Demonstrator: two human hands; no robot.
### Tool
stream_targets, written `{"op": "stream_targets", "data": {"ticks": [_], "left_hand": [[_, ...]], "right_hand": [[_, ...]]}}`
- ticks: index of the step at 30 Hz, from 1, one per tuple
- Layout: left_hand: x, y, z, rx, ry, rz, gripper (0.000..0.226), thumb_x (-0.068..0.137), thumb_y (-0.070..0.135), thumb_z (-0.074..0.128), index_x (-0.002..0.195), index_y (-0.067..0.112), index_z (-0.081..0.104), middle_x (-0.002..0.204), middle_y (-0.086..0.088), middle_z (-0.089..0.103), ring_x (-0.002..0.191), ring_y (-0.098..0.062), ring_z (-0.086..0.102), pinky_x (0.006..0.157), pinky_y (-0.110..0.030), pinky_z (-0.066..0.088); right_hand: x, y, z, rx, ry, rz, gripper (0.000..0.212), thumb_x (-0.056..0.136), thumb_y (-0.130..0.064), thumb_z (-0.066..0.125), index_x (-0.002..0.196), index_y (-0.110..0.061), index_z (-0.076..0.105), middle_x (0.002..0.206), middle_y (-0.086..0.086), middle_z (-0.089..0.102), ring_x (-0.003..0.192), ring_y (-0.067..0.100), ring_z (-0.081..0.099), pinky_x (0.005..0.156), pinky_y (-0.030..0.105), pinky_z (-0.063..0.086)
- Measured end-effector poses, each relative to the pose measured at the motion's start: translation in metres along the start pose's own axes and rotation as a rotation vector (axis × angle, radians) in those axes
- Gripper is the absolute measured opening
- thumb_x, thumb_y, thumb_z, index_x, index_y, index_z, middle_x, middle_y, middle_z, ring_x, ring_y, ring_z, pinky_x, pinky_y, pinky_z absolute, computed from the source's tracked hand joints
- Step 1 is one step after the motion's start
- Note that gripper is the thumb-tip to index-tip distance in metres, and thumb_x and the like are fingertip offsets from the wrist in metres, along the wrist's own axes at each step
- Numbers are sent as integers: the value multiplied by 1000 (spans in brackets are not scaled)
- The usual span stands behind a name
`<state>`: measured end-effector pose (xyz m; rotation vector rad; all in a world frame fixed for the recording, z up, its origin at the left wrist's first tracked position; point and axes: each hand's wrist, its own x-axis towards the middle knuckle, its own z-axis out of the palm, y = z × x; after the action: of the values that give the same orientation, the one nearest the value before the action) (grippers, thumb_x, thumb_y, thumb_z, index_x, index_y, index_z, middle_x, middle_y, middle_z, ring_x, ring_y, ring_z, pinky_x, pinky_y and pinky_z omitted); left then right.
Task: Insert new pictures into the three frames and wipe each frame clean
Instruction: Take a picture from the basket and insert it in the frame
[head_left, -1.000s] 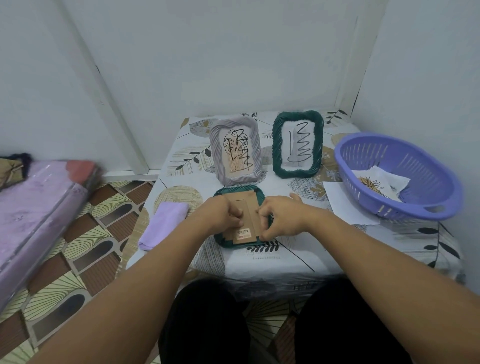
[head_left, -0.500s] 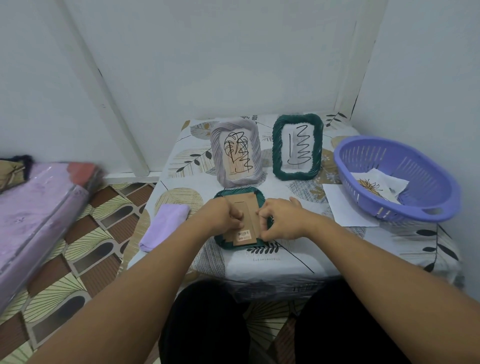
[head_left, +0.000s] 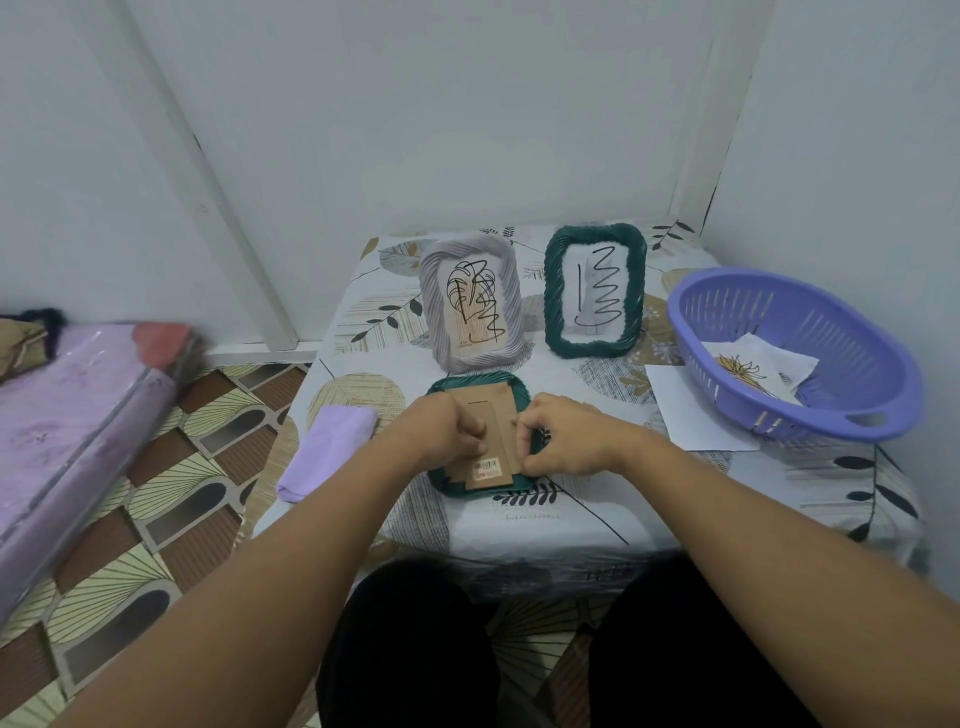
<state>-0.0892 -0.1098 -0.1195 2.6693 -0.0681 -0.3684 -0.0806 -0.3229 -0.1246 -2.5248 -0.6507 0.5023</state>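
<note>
Face down near the front edge of the surface (head_left: 571, 525) lies a dark green frame (head_left: 470, 383), its brown cardboard backing (head_left: 491, 415) turned up with a barcode sticker (head_left: 487, 466) near the lower end. Both hands work at this backing: the left hand (head_left: 441, 434) sits on its left side with fingers (head_left: 470, 427) curled down onto the cardboard, and the right hand (head_left: 563, 441) meets it from the right, fingers (head_left: 524, 423) bent and pinching at the backing's right edge. Just behind, two more frames stand upright and tilted back: a pale grey frame (head_left: 470, 304) on the left holding a leaf line drawing, and a second dark green frame (head_left: 595, 291) on the right holding a zigzag line drawing. A folded lilac cloth (head_left: 330, 449) lies at the left of the surface, near the left forearm. To the right, a sheet of white paper (head_left: 691, 415) lies flat, partly under a purple basket (head_left: 852, 415) that holds loose pictures (head_left: 753, 364), one showing a yellow flower sketch. A leaf-patterned cover drapes the surface. Beyond its left edge the floor (head_left: 171, 509) has patterned tiles, and a pink-covered mattress (head_left: 67, 421) sits at far left.
</note>
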Motion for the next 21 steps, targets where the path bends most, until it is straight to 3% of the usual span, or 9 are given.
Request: {"op": "stream_targets", "data": {"ticks": [2,5,8,11,13,16,19,21], "left_hand": [[0,0,0,-10,1,-1,34,86,34,81,119,25,77,114,3,72,96,-13,60,81,-22,43],[0,1,0,-6,2,-2,35,86,34,81,119,25,76,113,3,72,96,-13,60,80,-22,43],[-1,0,-1,-14,16,1,37,84,35,83,118,25,77,113,5,73,97,-12,62,80,-22,44],[-6,-2,1,-60,75,8,37,83,37,83,117,27,76,104,6,73,94,-11,65,78,-23,47],[-11,-4,1,-98,169,-16,36,86,39,78,120,27,74,100,5,69,93,-14,65,78,-27,50],[-13,-12,-2,-33,298,-114,41,89,44,74,124,23,68,103,1,68,92,-18,64,81,-34,55],[-16,-17,-5,26,261,-205,32,88,42,75,109,18,70,92,2,68,86,-18,66,75,-32,54],[-16,-20,-3,25,246,-216,28,88,40,75,102,16,73,84,3,68,80,-16,66,71,-31,54]], "right_hand": [[1,1,-1,31,-16,-1,19,66,-42,77,83,-42,68,112,-16,52,124,13,54,110,52,35],[2,5,-1,135,-9,-10,12,75,-29,84,82,-28,74,116,-9,61,122,15,58,107,44,44],[-1,7,0,304,102,10,8,83,-16,80,86,-17,73,108,-1,72,110,18,65,99,39,52],[2,10,1,198,304,22,7,89,-25,74,95,-25,71,106,-4,66,94,15,63,87,33,51],[3,10,1,174,358,80,16,92,-31,71,106,-26,67,109,-3,62,93,15,61,83,31,48],[2,9,1,196,311,237,31,93,-38,68,120,-24,60,110,-1,65,102,19,62,90,35,51],[3,6,2,208,277,327,40,93,-40,67,126,-22,55,117,2,63,108,23,62,95,38,51],[5,4,4,282,279,354,41,92,-41,68,126,-21,54,112,4,68,99,22,68,93,40,55]]}}
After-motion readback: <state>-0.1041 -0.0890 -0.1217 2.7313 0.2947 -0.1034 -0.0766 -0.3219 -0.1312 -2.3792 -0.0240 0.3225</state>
